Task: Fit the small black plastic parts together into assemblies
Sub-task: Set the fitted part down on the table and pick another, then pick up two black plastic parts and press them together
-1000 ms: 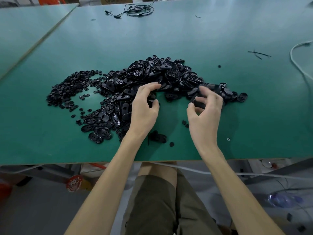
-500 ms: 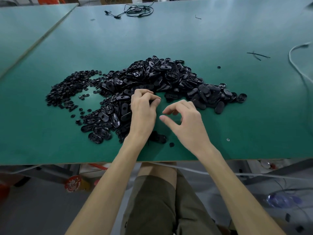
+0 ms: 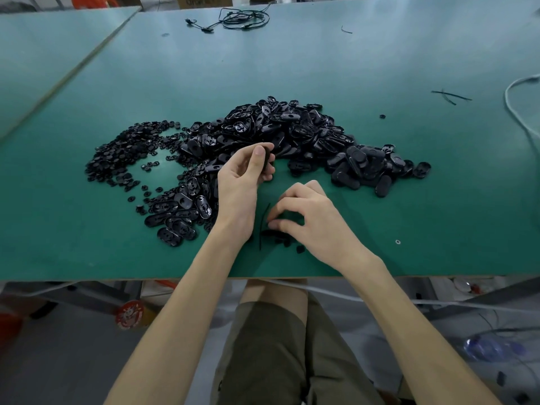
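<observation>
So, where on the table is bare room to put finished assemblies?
Bare: near-left, between the small parts and the table edge; right, between the oval pile and the white cable. Crowded: the middle, around the left hand and right hand.

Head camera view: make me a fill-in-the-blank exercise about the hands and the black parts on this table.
1. The left hand pinches one oval part, coloured ____.
2. The right hand reaches down to small loose parts on the ____ table.
3. The heap of small round parts lies ____ of the pile of oval parts.
Missing words: black; green; left.
</observation>
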The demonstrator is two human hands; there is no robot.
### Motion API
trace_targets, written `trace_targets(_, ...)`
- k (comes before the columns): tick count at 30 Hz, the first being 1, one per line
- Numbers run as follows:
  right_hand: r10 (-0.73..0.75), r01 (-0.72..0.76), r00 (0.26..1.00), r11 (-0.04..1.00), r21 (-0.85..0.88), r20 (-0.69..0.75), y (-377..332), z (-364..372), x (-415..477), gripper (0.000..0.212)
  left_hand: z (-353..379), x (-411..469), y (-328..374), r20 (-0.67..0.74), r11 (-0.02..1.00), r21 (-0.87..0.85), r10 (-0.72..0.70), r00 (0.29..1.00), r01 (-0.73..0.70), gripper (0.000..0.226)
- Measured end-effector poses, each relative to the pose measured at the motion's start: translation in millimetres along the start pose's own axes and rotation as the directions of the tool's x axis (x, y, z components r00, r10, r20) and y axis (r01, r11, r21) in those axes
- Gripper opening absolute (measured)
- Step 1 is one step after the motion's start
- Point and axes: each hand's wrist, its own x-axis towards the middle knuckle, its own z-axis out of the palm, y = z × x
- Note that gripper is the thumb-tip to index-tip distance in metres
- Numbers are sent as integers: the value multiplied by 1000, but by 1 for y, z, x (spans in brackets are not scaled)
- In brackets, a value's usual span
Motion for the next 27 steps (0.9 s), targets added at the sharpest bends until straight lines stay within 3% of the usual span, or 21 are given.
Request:
trace_targets(5, 9, -12, 996, 999, -32, -87, -2, 0, 0, 8, 0, -2, 0, 108, 999, 1, -32, 994, 32, 20)
trace_targets(13, 267, -96, 895, 896, 433, -356, 3, -9, 0, 4, 4, -6, -4, 308, 962, 271, -73, 949, -14, 37)
trace_targets(16, 329, -84, 871, 833, 547, -366, 7, -11, 0, 4, 4, -6, -6, 308, 970, 241, -93, 947, 17, 34)
trace_targets(27, 390, -42, 834, 751, 659, -391, 11, -11, 0, 2, 4, -6, -8, 328, 970, 242, -109, 938, 28, 27)
